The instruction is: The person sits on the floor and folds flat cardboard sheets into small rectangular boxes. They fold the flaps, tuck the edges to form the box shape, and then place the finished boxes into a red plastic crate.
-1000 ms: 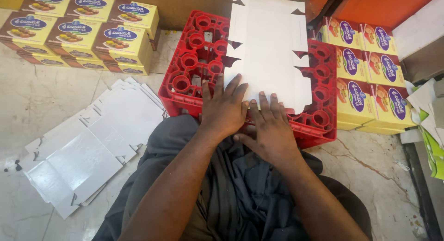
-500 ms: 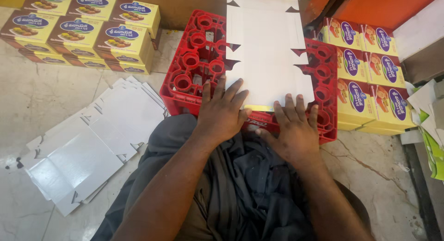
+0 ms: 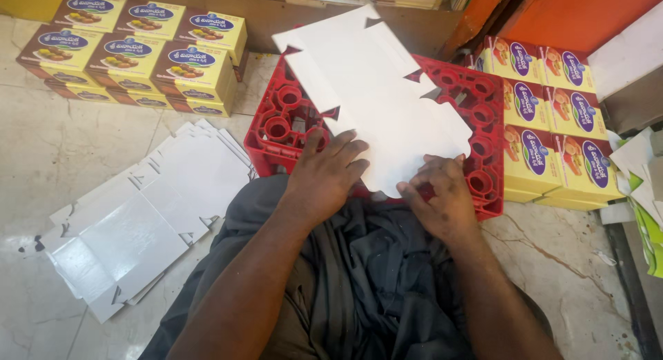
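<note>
A loose stack of flat white die-cut cardboard box blanks (image 3: pixel 138 218) lies on the pale marble floor (image 3: pixel 48 153) at the far left, well apart from the hands; behind it, rows of yellow printed cardboard boxes (image 3: pixel 131 56) sit closed against the wall; in the middle a red plastic bottle crate (image 3: pixel 283 122) stands just beyond the person's grey-clad lap (image 3: pixel 359 277), and across its top rests a single flat white cardboard blank with notched edges (image 3: pixel 383 101), turned at a slant; the left hand (image 3: pixel 324 177) lies flat with fingers spread, pressing the near left edge of that blank against the crate, its grip open and closed on nothing; the right hand (image 3: pixel 442 198) meets the blank's near right edge with curled fingers, thumb and fingertips pinching the edge, a light grip on the card; further right, more yellow boxes with purple labels (image 3: pixel 545 125) stand stacked beside the crate, touching its right wall.
</note>
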